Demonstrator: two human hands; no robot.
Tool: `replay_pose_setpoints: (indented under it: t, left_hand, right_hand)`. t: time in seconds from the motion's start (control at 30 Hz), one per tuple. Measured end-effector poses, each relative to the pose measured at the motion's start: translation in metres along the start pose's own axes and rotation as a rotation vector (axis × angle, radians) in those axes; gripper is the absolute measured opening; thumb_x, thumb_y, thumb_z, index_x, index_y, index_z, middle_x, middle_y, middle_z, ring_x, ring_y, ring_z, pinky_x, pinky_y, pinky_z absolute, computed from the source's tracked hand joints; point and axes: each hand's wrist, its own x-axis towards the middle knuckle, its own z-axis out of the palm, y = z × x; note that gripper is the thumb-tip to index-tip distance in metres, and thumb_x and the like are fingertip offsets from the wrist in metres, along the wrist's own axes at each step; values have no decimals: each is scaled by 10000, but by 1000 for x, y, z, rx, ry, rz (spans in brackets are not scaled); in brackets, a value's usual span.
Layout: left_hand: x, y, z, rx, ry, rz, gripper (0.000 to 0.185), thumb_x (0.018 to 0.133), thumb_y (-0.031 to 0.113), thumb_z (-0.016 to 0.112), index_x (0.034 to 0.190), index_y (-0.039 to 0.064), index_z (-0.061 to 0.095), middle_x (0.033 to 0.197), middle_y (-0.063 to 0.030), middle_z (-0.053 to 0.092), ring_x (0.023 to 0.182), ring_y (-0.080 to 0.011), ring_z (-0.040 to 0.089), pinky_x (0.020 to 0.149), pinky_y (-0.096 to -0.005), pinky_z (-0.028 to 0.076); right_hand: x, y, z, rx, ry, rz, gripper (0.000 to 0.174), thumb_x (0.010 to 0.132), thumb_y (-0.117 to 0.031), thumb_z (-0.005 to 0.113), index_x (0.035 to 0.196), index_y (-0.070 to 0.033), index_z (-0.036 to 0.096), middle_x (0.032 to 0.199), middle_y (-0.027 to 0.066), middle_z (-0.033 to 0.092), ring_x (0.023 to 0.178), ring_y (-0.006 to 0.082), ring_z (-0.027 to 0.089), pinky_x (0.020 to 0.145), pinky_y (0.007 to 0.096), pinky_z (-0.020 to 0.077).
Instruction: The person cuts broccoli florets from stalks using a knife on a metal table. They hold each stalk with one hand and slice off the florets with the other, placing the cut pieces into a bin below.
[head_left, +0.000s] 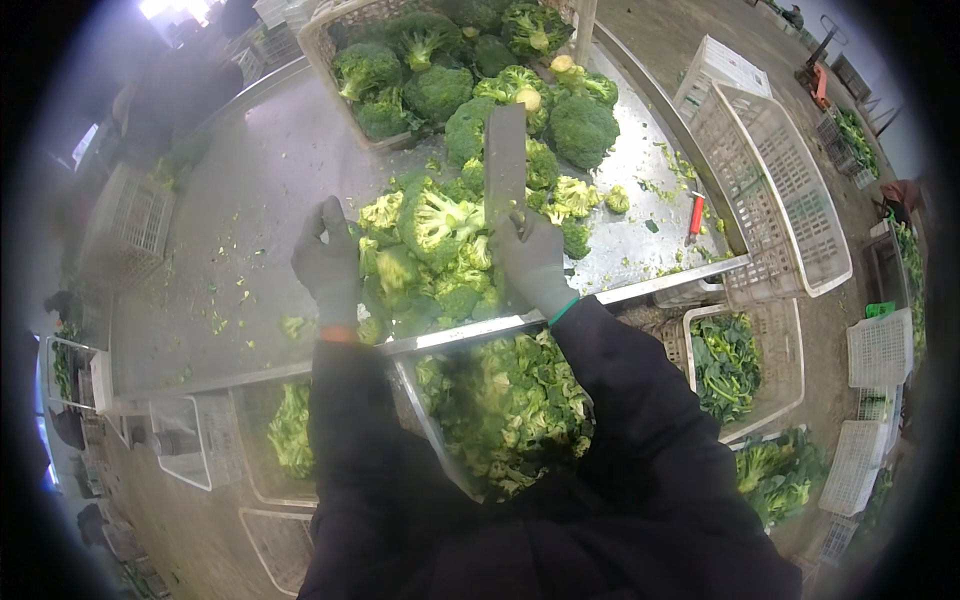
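My left hand (327, 247), in a grey glove, is raised at the left side of a pile of broccoli florets (442, 221). Its fingers are curled with a gap by the thumb, and nothing shows in it. My right hand (531, 251), also gloved, has bent fingers against the edge of a long grey bar (505, 154); whether it grips the bar or something small is hidden. Florets lie on both sides of this bar on the metal table (277, 165). Below the front edge, a container of cut florets (517, 397) stands between my forearms.
A crate of whole broccoli heads (439, 90) sits at the table's back. A red-handled tool (697, 214) lies near the right rim. Plastic crates (772, 187) stand beyond it, and a bin of green leaves (724, 367) is below right. At left stands a white crate (131, 217).
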Motion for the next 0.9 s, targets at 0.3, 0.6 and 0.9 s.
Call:
replay_pose_setpoints:
  t: [0.3, 0.6, 0.9]
  left_hand:
    - [0, 11, 66, 239, -576, 20, 962, 881, 665, 684, 1554, 22, 439, 1450, -285, 579, 1326, -414, 584, 1095, -451, 471]
    - [-3, 3, 36, -422, -289, -326, 809, 943, 588, 669, 1453, -27, 548, 1359, -197, 625, 1261, -294, 589, 1044, -427, 468]
    - [5, 0, 27, -684, -451, -456, 710, 945, 569, 672, 1341, -19, 641, 1350, -143, 620, 1123, -266, 601, 951, -399, 493]
  right_hand:
    - [-22, -20, -4, 290, -282, 254, 385, 1029, -300, 609, 1205, 37, 672, 811, 63, 713, 612, 124, 663, 573, 289, 530]
    - [-30, -44, -17, 85, -196, -154, 248, 1013, -227, 644, 1090, 2, 700, 835, 151, 720, 683, 261, 698, 637, 391, 533]
    - [-8, -34, 9, -135, -128, -626, 211, 982, -194, 678, 1104, -25, 708, 958, 199, 719, 861, 405, 695, 767, 448, 548]
